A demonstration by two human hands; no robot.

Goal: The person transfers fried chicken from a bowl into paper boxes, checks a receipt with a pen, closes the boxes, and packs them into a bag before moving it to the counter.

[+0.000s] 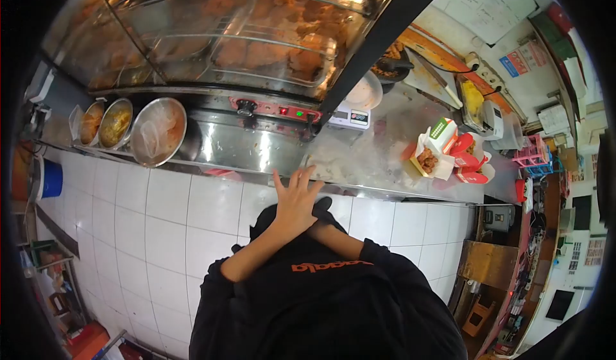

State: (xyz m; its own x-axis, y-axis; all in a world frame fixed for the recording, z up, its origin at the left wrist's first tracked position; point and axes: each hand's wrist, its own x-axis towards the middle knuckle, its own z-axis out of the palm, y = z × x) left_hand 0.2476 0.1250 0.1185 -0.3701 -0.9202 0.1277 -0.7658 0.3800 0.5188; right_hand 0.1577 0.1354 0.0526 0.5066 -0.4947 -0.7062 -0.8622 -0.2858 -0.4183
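Observation:
My left hand (296,199) is raised in front of my dark top, near the front edge of the steel counter (385,174). Its fingers are spread, and nothing shows in them. My right wrist (319,231) crosses behind it, so the left hand hides most of the right hand, including its fingers. Right of the hands, an open paper box of fried pieces (426,160) and red-and-white food boxes (470,161) stand on the counter. A small digital scale (350,119) carries a round bowl (364,92).
Ahead stands a glass-fronted warmer (224,97) with fried food on racks. A large steel bowl (181,135) holding a plastic bag and smaller bowls (116,124) line its left. A knife (443,85) lies on a board at the back right. A blue bucket (52,179) stands far left.

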